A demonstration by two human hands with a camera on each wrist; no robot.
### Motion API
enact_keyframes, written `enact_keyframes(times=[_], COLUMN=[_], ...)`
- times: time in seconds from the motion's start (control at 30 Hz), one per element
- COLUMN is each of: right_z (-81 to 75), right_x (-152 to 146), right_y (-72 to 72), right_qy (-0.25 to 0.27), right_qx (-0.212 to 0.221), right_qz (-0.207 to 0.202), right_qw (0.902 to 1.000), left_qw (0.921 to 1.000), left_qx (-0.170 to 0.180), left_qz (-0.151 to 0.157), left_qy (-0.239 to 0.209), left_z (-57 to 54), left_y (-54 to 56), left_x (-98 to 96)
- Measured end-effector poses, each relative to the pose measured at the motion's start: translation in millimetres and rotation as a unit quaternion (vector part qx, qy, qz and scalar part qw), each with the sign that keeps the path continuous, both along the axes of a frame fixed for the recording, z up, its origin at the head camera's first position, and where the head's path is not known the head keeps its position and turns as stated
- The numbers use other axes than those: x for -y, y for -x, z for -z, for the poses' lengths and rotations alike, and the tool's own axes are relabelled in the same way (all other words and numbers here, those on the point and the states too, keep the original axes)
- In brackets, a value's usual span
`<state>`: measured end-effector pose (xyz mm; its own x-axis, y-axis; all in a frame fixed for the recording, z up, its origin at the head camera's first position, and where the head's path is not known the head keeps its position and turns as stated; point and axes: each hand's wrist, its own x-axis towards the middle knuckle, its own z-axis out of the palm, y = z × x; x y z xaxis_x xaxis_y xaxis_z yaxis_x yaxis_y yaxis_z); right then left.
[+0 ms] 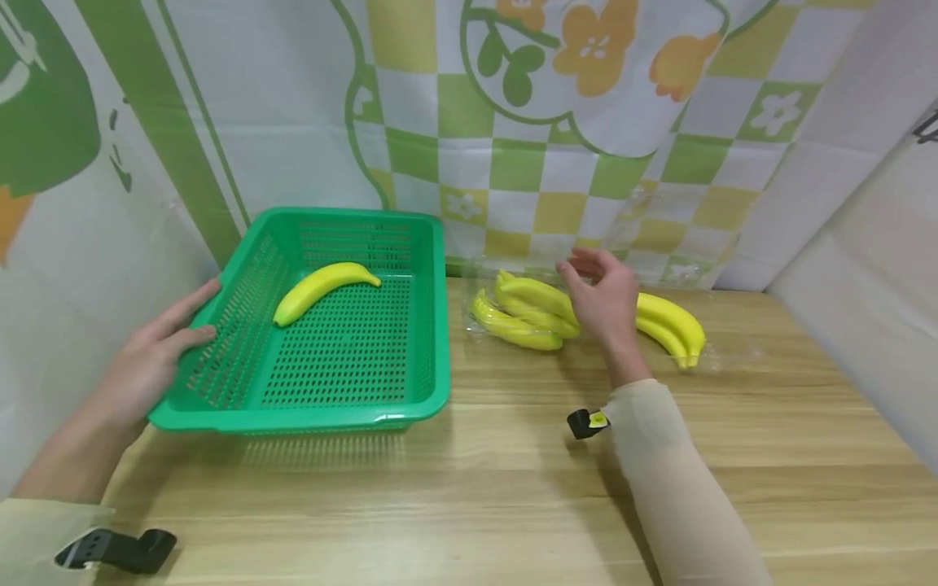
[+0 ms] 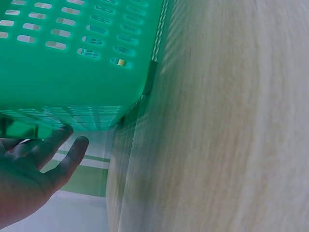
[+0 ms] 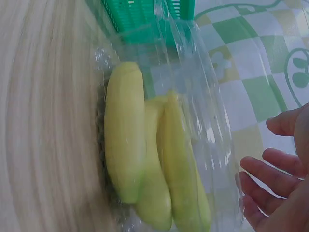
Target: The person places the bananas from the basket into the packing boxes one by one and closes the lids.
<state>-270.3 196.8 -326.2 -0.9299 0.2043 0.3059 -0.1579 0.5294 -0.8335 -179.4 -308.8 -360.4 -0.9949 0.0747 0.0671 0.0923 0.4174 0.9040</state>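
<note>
A green basket (image 1: 440, 325) with slotted walls stands at the left, and one yellow banana (image 1: 322, 289) lies inside it. My left hand (image 1: 150, 358) holds the basket's left rim, thumb lapping over it and fingers along the outside. My right hand (image 1: 604, 297) is over several bananas (image 1: 516, 325) in clear plastic packaging (image 3: 203, 63). Its fingers (image 3: 275, 176) are spread and loosely bent, close beside the plastic, and pinch nothing. Whether they touch the plastic I cannot tell. More bananas (image 1: 670, 325) show to the right of that hand, partly hidden by it.
The wooden tabletop (image 1: 498, 488) runs under everything. A checked, flower-printed cloth (image 1: 542, 163) hangs behind the basket and bananas. White walls (image 1: 865, 309) close off the right side, and a printed sheet (image 1: 95, 244) lines the left.
</note>
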Motion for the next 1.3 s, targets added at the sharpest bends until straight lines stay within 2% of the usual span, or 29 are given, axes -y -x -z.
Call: enact_keyframes(times=[0.2,0.8,1.13,1.3], right_z=[-4.3,-32.8,-45.7,-53.9], right_x=[14.7,59.9,82.4,93.1], right_y=[4.4,12.1,24.5,28.3], right_qy=[0.001,0.028,0.028,0.037], right_qx=[-0.004,0.007,0.029,0.026], right_qz=[-0.017,-0.073,-0.093,-0.113], right_qw=[0.9999,0.9969,0.9948,0.9926], left_qw=[1.0,1.0,1.0,1.0], left_qx=[0.0,0.0,0.0,0.0], left_qz=[0.003,0.007,0.007,0.006], left_qy=[-0.003,-0.003,-0.003,0.004], left_z=[-0.5,0.0,-0.9,-1.6], left_y=[-0.7,-0.5,-1.7,-1.8], left_x=[0.1,-0.1,0.7,0.2])
